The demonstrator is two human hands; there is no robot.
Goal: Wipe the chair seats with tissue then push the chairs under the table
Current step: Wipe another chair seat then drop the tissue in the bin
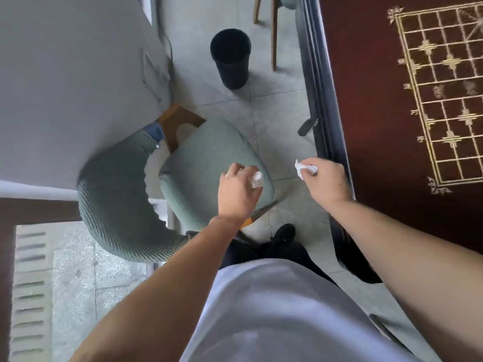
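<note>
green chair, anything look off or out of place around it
Nothing looks spilled or broken. The green chair stands pulled out, away from the table, and each hand holds crumpled tissue: left hand, right hand.

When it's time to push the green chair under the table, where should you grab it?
Probably the curved padded backrest, taken at its top edge from behind. It wraps round the seat on the side away from the table, so pushing there sends the chair straight in. Both hands hold tissue now: left hand, right hand.
</note>
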